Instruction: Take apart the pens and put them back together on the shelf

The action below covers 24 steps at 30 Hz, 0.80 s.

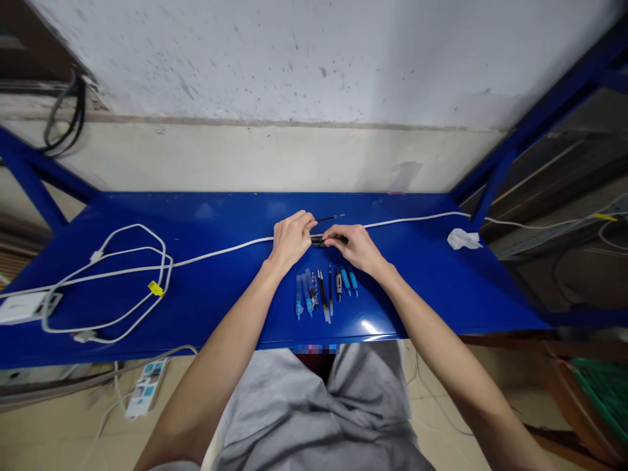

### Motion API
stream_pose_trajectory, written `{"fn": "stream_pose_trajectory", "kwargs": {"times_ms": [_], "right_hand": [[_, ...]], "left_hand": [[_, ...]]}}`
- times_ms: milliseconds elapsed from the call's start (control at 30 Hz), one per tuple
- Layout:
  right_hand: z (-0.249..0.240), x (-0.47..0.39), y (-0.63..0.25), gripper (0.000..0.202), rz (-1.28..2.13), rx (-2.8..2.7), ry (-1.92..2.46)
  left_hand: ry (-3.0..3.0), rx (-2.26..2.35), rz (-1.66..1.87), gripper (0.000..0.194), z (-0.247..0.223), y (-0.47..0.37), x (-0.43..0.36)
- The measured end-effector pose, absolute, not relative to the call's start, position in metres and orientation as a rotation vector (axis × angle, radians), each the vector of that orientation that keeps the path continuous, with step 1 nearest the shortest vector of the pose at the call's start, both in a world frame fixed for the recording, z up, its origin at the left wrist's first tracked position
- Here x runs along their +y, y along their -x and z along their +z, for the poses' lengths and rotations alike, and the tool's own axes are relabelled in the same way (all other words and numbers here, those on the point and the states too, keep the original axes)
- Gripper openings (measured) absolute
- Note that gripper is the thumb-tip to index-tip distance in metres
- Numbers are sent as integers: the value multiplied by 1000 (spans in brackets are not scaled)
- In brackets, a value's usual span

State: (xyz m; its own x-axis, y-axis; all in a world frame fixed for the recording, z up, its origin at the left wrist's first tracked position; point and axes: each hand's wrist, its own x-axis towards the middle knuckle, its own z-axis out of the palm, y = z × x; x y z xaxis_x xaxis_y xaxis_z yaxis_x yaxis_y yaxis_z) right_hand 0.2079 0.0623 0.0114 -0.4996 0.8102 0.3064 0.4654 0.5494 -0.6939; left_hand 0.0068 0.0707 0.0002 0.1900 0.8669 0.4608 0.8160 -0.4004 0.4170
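Observation:
Over the blue table [220, 301], my left hand [290, 239] pinches a dark pen refill [330, 218] whose tip points right. My right hand [357, 246] has its fingers curled down at several dark, slim pen parts [318, 241] lying between the hands; its fingertips are partly hidden. Closer to me is a row of pen pieces: clear barrels with blue ends [307, 294], small clear and metal bits [314, 293], dark refills [322, 294], a grey-and-black pen piece [338, 286] and blue pen pieces [346, 280].
A white cable [220, 250] crosses the table behind and under my hands. On the left lie a looped white cord [167, 275] with a yellow tag and a white adapter [27, 307]. Crumpled tissue [464, 239] lies at right. Blue frame posts [490, 180] and a wall [275, 154] bound the table.

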Motion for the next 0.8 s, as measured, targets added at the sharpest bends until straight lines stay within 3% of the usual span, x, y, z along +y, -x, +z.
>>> {"fn": "stream_pose_trajectory", "kwargs": {"times_ms": [300,667,800], "right_hand": [[15,61,-207,21,783,-2042,999],[31,45,-202,25,1201,-2029,912],[31,27,-199,17,1165,-2185,908]], "left_hand": [[-2361,1671,1002,23,1,-7,70],[-2438,1699,921,24,8,-6,69],[-2439,1688,908,24,9,-8,68]]}}
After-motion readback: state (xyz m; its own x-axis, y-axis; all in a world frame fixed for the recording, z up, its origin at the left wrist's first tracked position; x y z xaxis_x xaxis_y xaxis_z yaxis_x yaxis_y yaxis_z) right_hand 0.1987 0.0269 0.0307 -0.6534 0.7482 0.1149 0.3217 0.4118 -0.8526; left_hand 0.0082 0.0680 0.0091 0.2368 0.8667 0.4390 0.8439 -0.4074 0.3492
